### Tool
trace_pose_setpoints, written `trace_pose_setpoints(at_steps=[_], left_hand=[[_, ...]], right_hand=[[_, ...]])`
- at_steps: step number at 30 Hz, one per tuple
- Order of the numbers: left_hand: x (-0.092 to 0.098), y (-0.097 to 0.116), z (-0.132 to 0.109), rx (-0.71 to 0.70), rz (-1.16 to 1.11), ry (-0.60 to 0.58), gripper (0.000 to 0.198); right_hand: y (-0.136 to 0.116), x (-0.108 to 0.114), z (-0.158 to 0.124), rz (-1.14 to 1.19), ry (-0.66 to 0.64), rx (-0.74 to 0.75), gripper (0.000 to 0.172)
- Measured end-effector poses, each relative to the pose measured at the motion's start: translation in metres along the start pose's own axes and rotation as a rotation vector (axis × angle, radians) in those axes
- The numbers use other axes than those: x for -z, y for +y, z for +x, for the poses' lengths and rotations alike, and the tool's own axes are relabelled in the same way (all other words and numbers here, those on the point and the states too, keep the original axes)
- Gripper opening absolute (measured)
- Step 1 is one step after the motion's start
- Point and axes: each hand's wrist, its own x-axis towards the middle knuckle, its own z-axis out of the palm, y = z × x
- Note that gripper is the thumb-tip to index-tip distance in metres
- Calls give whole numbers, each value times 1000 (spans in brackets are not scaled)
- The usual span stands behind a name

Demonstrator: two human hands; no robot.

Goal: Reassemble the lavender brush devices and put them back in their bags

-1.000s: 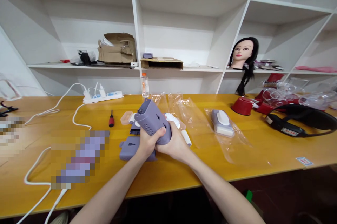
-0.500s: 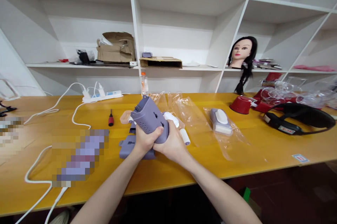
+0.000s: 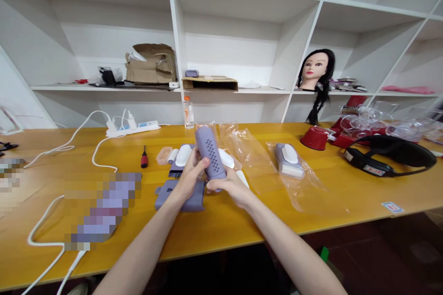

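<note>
Poking up between left hand (image 3: pixel 188 180) and right hand (image 3: pixel 231 187), purple housing (image 3: pixel 209 153) stands upright.

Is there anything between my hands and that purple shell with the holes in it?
Nothing visible. The left hand and the right hand both grip the purple perforated shell directly, upright above the table. A second purple part lies under the hands and the plastic bags lie behind, neither in between.
</note>
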Motion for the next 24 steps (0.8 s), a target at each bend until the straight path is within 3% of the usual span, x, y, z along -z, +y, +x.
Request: trace_pose_setpoints(at_steps=[3, 5, 7, 10, 13, 18, 24], left_hand=[[4, 4, 1, 228, -162, -134, 48], [7, 5, 1, 347, -220, -130, 51], [8, 5, 2, 299, -232, -24, 51], [4, 3, 4, 66, -208, 201, 47], [-1, 1, 3, -19, -158, 262, 41], [-7, -1, -4, -64, -103, 274, 42], [-6, 1, -3, 87, -221, 287, 37]], right_hand=[[-4, 10, -4, 256, -355, -130, 34], [-6, 13, -6, 300, -474, -178, 37], [-6, 12, -7, 301, -415, -173, 38], [-4, 6, -6, 258, -152, -107, 46], [0, 0, -3, 231, 11, -103, 59], [6, -3, -1, 297, 25, -163, 54], [10, -3, -1, 226, -13, 25, 50]])
